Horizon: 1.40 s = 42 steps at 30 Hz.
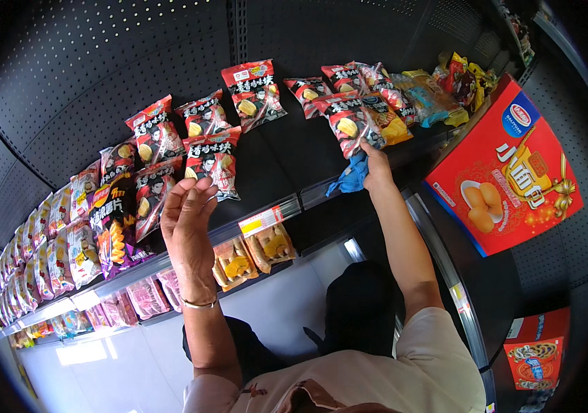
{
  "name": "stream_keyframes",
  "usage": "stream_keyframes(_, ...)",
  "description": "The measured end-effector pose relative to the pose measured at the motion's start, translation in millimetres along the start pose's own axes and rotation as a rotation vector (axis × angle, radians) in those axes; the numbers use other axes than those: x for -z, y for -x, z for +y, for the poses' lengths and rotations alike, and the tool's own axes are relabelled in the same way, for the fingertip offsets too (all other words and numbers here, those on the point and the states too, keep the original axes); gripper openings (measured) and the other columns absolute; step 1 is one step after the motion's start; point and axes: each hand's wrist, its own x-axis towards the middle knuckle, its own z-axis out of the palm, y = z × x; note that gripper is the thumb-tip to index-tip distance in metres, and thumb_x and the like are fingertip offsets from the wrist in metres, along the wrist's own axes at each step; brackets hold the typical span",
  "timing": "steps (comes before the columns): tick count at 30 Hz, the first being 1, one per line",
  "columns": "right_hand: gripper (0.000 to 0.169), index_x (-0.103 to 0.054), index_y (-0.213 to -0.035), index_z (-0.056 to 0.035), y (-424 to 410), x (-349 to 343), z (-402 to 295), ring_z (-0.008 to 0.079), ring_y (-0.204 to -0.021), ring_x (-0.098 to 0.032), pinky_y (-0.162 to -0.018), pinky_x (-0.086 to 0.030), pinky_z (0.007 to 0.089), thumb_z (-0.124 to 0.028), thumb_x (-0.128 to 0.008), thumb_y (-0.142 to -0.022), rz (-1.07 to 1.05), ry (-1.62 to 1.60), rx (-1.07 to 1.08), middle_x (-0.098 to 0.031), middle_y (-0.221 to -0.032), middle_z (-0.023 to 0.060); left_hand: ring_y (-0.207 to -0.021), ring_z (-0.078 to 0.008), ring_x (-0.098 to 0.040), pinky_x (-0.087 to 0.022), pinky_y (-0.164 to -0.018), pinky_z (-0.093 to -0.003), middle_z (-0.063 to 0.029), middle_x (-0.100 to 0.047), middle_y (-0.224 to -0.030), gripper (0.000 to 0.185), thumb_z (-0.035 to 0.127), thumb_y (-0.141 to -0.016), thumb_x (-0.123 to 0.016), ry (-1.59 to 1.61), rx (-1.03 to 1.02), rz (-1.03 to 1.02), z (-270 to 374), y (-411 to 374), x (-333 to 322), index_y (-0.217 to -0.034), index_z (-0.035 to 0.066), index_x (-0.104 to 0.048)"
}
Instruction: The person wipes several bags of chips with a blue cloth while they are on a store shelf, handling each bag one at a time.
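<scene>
My left hand [189, 227] is raised in front of the shelf with its fingers loosely curled and no object visible in it. Just behind its fingertips stands a red and black snack bag [216, 157]; whether they touch is hard to tell. A crumpled blue cloth [351, 175] is held in my right hand [376, 165]. The fingers of that hand also lie at the lower corner of another red snack bag [348, 121], partly hiding it. More bags of the same kind, such as the upright snack bag [255, 95], stand at the back of the dark shelf [265, 162].
Purple chip bags [113, 227] and rows of pale snack bags [59, 263] fill the left side. A large red carton [510, 170] juts out at right. Packaged snacks [252, 253] sit on a lower shelf behind the price-tag rail [273, 214]. Another red box [534, 361] stands lower right.
</scene>
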Motion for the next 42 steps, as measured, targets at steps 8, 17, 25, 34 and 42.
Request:
stream_keyframes(8, 0.019, -0.066, -0.108, -0.0066, -16.3, -9.8, 2.8, 0.019, -0.073, -0.067, -0.062, -0.057, 0.0376, -0.016, -0.068, -0.092, -0.021, 0.051, -0.076, -0.069, -0.093, 0.0038, -0.096, -0.0209, -0.068, -0.053, -0.088, -0.0319, -0.0119, -0.071, -0.105, 0.019, 0.013, -0.097, -0.062, 0.035, -0.012, -0.023, 4.2, 0.6, 4.6, -0.113, 0.002, -0.061)
stream_keyframes(17, 0.019, -0.067, -0.108, -0.0064, -9.8, -7.8, 2.7, 0.0193, -0.075, -0.069, -0.063, -0.057, 0.0373, -0.016, -0.069, -0.092, -0.043, 0.119, -0.126, -0.07, -0.095, 0.0055, -0.094, -0.0197, -0.069, -0.053, -0.087, -0.0324, -0.0111, -0.071, -0.101, 0.016, 0.013, -0.098, -0.061, 0.047, -0.012, -0.037, 6.6, 1.5, 7.0, -0.111, 0.003, -0.062)
stream_keyframes(25, 0.033, -0.064, -0.112, -0.0011, 0.8, -2.5, -5.6, 0.0208, -0.074, -0.069, -0.062, -0.058, 0.0349, -0.018, -0.076, -0.086, -0.056, 0.147, -0.053, -0.07, -0.096, 0.0092, -0.093, -0.0189, -0.069, -0.053, -0.087, -0.0315, -0.0106, -0.071, -0.101, 0.016, 0.014, -0.098, -0.061, 0.053, -0.01, -0.043, 8.9, 2.5, 7.2, -0.11, 0.003, -0.062)
stream_keyframes(34, 0.022, -0.064, -0.096, -0.0001, 8.4, 13.3, -7.4, 0.0203, -0.066, -0.068, -0.056, -0.057, 0.0353, -0.015, -0.076, -0.085, -0.077, 0.177, -0.051, -0.069, -0.082, 0.0103, -0.094, -0.0177, -0.069, -0.053, -0.087, -0.0309, -0.0099, -0.071, -0.101, 0.017, 0.014, -0.098, -0.062, 0.028, -0.007, -0.055, 7.0, 3.7, 4.5, -0.111, 0.003, -0.062)
stream_keyframes(42, 0.016, -0.065, -0.095, -0.0002, 37.4, 11.1, -21.2, 0.0207, -0.064, -0.068, -0.055, -0.057, 0.0345, -0.016, -0.068, -0.091, -0.047, 0.286, -0.037, -0.07, -0.083, 0.012, -0.094, -0.0185, -0.069, -0.052, -0.089, -0.0325, -0.0098, -0.071, -0.101, 0.017, 0.014, -0.098, -0.061, 0.034, -0.01, -0.071, 3.8, 2.3, 5.3, -0.111, 0.003, -0.063)
